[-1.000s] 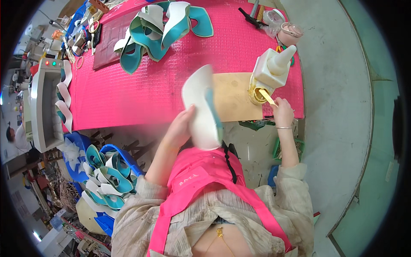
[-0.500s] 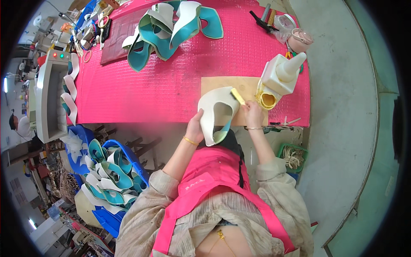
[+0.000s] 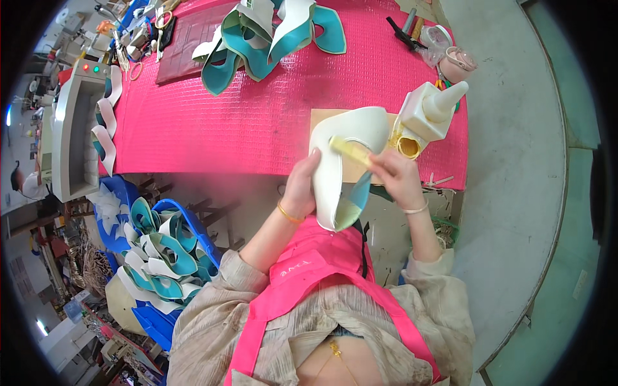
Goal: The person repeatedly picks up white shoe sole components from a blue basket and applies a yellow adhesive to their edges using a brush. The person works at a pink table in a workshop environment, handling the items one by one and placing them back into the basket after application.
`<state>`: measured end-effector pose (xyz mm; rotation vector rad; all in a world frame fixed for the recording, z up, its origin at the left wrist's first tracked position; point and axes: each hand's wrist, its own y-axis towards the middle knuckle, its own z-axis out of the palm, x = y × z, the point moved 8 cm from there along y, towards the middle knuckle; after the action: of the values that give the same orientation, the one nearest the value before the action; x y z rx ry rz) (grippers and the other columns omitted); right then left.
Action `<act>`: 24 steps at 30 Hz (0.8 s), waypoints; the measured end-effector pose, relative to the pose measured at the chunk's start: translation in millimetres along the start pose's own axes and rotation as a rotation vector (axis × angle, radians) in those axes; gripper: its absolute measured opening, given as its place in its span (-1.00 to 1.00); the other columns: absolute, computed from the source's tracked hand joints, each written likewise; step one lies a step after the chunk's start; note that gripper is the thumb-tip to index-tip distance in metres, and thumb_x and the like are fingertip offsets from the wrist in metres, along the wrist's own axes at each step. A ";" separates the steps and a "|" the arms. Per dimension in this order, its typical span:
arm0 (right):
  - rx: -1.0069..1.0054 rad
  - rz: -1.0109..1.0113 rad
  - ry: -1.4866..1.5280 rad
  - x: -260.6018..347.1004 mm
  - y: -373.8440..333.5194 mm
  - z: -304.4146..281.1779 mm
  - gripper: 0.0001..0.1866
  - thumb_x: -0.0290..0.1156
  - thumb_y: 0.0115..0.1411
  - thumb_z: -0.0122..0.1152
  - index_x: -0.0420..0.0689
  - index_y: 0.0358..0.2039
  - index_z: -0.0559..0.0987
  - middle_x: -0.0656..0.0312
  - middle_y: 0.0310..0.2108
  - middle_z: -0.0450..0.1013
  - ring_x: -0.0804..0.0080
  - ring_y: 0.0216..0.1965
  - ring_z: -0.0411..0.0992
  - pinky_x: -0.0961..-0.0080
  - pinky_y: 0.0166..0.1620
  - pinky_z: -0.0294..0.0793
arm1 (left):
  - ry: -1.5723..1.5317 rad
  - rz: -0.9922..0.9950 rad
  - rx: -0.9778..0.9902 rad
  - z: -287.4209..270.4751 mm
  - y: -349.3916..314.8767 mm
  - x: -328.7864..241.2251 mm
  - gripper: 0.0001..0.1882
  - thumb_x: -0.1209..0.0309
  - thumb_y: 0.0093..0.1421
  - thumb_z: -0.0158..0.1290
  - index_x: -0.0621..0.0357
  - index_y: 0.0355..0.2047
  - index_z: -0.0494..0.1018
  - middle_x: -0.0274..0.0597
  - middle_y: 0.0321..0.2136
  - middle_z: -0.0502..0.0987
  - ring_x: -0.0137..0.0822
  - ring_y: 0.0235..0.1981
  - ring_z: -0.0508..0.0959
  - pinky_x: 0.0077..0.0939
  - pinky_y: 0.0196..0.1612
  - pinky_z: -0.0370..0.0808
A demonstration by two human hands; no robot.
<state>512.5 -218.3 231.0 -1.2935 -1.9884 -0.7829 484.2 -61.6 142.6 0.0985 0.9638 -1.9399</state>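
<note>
A white shoe upper (image 3: 326, 174) with a pale green and teal lining is held up at the near edge of the pink table. My left hand (image 3: 300, 185) grips its left side, fingers hidden behind it. My right hand (image 3: 398, 175) is closed on the handle of a small yellow brush (image 3: 351, 152), which is blurred; its head lies over the inner edge of the upper's opening. Beyond them lies a tan board (image 3: 320, 117). On its right stands a white bottle (image 3: 425, 112) with a cone top, joined to a yellow-stained cup (image 3: 408, 147).
More teal-lined uppers (image 3: 257, 48) are heaped at the table's far side. A blue bin (image 3: 199, 231) full of similar pieces stands at lower left, beside a grey machine (image 3: 76, 132). Tools (image 3: 407, 32) and a pink container (image 3: 456, 64) lie at the far right.
Both hands have raised the shoe upper closer to me. The brush has moved from the upper's right rim left to the edge of its opening.
</note>
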 end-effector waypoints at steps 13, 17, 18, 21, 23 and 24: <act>0.194 -0.296 -0.261 64.1 -38.0 -5.7 -0.88 -0.43 -0.10 0.17 -0.03 -0.46 0.55 0.24 -0.57 0.39 0.34 -0.60 0.38 0.54 -0.54 0.36 | 0.300 0.188 -0.142 13.2 4.3 -81.9 -0.56 0.14 0.20 -0.21 0.35 -0.18 0.30 -0.08 -0.30 0.44 -0.31 -0.31 0.48 -0.38 -0.23 0.42; -0.191 0.401 -0.329 -69.5 -57.9 -80.4 -0.88 -0.37 -0.08 0.17 -0.13 -0.52 0.53 0.17 -0.52 0.40 0.22 -0.47 0.40 0.36 -0.41 0.37 | 0.093 0.015 -0.011 25.2 -19.2 -92.8 -0.55 0.14 0.18 -0.17 0.31 -0.13 0.25 -0.10 -0.27 0.43 -0.28 -0.26 0.48 -0.35 -0.20 0.41; -0.162 0.519 -0.411 -101.2 -64.7 -82.6 -0.85 -0.35 -0.07 0.17 -0.14 -0.49 0.52 0.13 -0.51 0.41 0.18 -0.44 0.40 0.32 -0.39 0.36 | 0.286 0.084 0.080 25.8 -25.3 -97.7 -0.57 0.16 0.19 -0.18 0.28 -0.09 0.23 -0.14 -0.23 0.42 -0.30 -0.21 0.46 -0.36 -0.15 0.39; -0.183 0.633 -0.534 -166.8 -67.2 -59.1 -0.81 -0.30 -0.06 0.16 -0.13 -0.45 0.51 0.09 -0.48 0.41 0.11 -0.41 0.39 0.24 -0.37 0.35 | 0.515 0.201 0.159 28.4 -20.9 -95.4 -0.58 0.23 0.19 -0.18 0.23 -0.03 0.20 -0.20 -0.16 0.39 -0.34 -0.14 0.42 -0.39 -0.10 0.36; -0.168 0.605 -0.595 -173.4 -61.3 -44.4 -0.81 -0.30 -0.04 0.13 -0.11 -0.43 0.49 0.07 -0.46 0.40 0.06 -0.39 0.37 0.22 -0.37 0.34 | 0.433 0.292 0.132 27.9 -20.2 -96.9 -0.58 0.25 0.19 -0.18 0.23 -0.01 0.17 -0.21 -0.13 0.37 -0.34 -0.12 0.40 -0.41 -0.10 0.35; -0.152 0.596 -0.546 -169.7 -61.5 -39.6 -0.81 -0.30 -0.04 0.13 -0.11 -0.44 0.49 0.07 -0.46 0.40 0.06 -0.39 0.37 0.22 -0.37 0.33 | 0.336 0.350 0.120 29.1 -21.8 -98.3 -0.57 0.25 0.19 -0.18 0.23 0.00 0.16 -0.21 -0.12 0.36 -0.34 -0.11 0.39 -0.42 -0.09 0.34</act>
<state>516.5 -363.3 116.6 -2.2292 -1.7679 -0.3076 531.2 -5.6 217.7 0.6379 0.9685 -1.6810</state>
